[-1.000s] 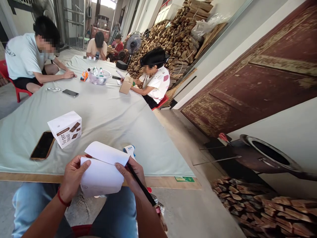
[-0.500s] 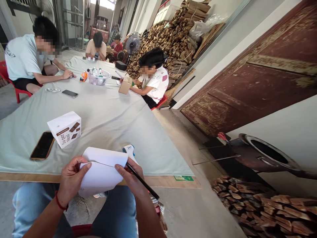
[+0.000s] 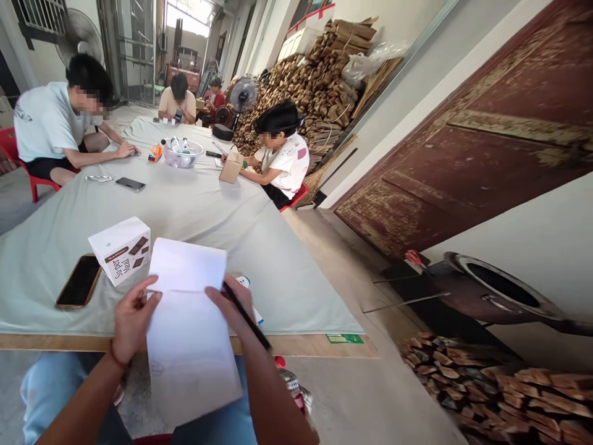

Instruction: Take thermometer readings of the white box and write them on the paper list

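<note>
A white sheet of paper with a crease across its upper part hangs over the table edge above my lap. My left hand pinches its left side at the crease between thumb and fingers. On the opposite side my right hand grips the paper, with a black pen-like stick held along the same hand. Faint print shows near the sheet's lower left. Just beyond the left hand stand a white box with brown print and a dark phone. Partly hidden behind my right hand lies a white-and-blue device.
A pale cloth covers the long table. Farther along are a second phone, a plastic basin of bottles and a cardboard box. Several people sit around it. Firewood and a metal stove are at right.
The paper has opened out: its folded upper part now stands up, and the lower part hangs long over my lap. Both hands have shifted slightly left.
</note>
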`<action>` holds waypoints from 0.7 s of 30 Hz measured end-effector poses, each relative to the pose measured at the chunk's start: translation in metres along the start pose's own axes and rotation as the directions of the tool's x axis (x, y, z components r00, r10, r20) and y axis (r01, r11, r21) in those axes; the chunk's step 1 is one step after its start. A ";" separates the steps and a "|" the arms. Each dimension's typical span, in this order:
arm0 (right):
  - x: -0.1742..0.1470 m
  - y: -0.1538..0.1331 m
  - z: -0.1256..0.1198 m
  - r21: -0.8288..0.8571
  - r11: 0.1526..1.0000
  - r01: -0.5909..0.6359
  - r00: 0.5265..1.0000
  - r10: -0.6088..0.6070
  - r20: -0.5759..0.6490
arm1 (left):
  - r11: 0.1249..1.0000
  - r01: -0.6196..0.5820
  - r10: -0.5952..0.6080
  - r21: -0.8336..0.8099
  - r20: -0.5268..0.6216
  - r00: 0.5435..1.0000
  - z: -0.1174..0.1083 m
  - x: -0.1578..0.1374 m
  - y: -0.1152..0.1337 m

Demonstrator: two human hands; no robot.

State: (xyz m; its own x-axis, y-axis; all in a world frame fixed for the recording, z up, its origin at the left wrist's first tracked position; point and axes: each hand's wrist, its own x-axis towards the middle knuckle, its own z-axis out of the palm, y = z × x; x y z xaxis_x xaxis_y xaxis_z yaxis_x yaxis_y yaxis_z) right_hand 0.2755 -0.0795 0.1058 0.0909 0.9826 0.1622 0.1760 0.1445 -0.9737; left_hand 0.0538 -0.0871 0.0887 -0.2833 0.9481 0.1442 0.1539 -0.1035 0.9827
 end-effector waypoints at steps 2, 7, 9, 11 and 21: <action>0.033 0.035 0.023 -0.079 0.996 -0.046 0.999 0.045 -0.025 | 0.981 0.194 -0.194 0.008 0.070 0.978 0.021 0.032 -0.032; 0.054 0.095 0.045 -0.114 0.988 -0.105 0.993 0.099 -0.058 | 0.958 0.287 -0.288 0.022 0.112 0.951 0.033 0.057 -0.079; 0.051 0.103 0.042 -0.097 0.990 -0.103 0.994 0.099 -0.048 | 0.951 0.310 -0.308 0.007 0.136 0.941 0.028 0.053 -0.084; 0.049 0.105 0.040 -0.071 0.989 -0.127 0.992 0.125 -0.031 | 0.940 0.340 -0.334 -0.009 0.160 0.929 0.023 0.050 -0.084; 0.076 0.102 0.046 0.408 0.867 -0.285 0.929 0.354 -0.103 | 0.909 0.411 -0.387 -0.067 0.226 0.894 0.002 0.033 -0.061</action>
State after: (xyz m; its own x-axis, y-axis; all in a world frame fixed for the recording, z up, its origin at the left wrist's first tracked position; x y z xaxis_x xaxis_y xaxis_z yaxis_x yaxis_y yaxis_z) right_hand 0.2553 0.0155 0.0112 0.2479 0.9524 -0.1775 -0.2731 -0.1071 -0.9560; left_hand 0.0368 -0.0493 0.0336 -0.0993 0.9554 -0.2780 -0.0404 0.2752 0.9605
